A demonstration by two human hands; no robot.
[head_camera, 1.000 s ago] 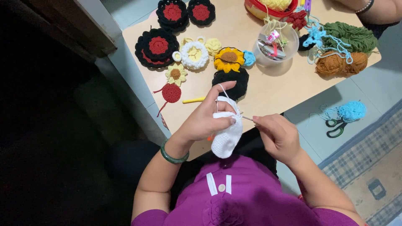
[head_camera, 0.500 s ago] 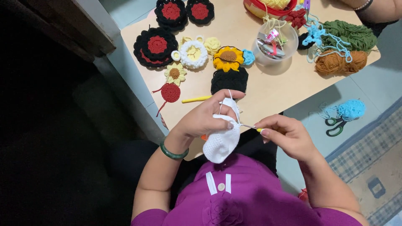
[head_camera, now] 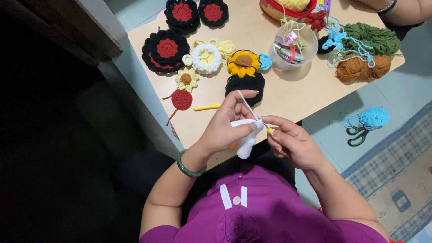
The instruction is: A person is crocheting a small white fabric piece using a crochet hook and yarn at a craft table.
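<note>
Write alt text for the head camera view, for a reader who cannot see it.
Seen from above, a person's left hand holds a white crochet piece while the right hand works it with a hook. On the wooden table beyond lie crocheted flowers, including a sunflower, plus yarn and a clear bowl.

We see a small workroom corner.
A light wooden table [head_camera: 288,96] stands on pale floor tiles [head_camera: 405,90]; a checked rug [head_camera: 396,180] lies beside it.

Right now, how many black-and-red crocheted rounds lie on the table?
3: one large round at the table's left edge, two smaller ones at the far edge. Others may be out of frame.
</note>
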